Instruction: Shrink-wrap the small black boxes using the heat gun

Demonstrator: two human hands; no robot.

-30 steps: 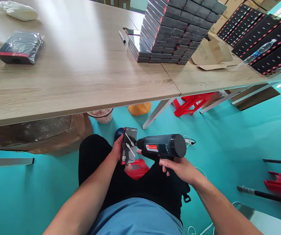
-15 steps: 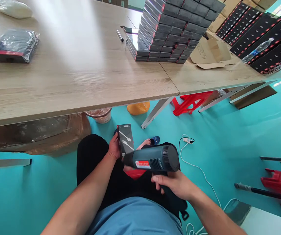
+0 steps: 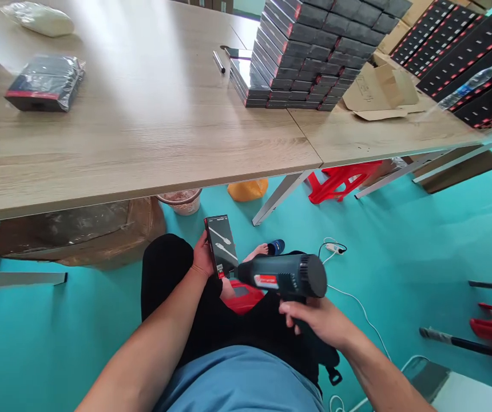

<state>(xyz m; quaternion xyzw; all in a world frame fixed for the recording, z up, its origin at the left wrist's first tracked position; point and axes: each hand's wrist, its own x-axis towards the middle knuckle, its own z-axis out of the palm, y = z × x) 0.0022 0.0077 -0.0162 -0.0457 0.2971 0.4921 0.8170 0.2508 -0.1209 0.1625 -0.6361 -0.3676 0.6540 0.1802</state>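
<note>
A: Since half a second ago, the nozzle [image 3: 245, 271] of the heat gun [image 3: 286, 273] shifts from the lower left corner of the small box [image 3: 222, 243] to its lower right.

B: And the hands?

A: The left hand [image 3: 203, 256] grips the box along its left edge, above the lap, printed face up. The right hand [image 3: 310, 317] wraps the gun's handle; whether the trigger is pressed, I can't tell.

B: What worries you closest in?

A: Heat, if the gun is running. The nozzle looks right at the corner, touching or not I can't make out; lingering there could scorch or warp the box. Swinging the aim further left could put hot air on the left hand.

B: Is the hold sound?

A: It's at one side only, so I'd judge a knock from the nozzle could twist the box free, down towards the red stool [image 3: 246, 300].

B: Further out?

A: The white cord [image 3: 368, 323] lies loose to the right. If it feeds the gun, a foot in the slipper [image 3: 276, 247] catching it could jerk the aim.

B: And the table [image 3: 164, 137]?

A: A knee bumping it might unsettle the tall stack of boxes [image 3: 301, 68].
</note>
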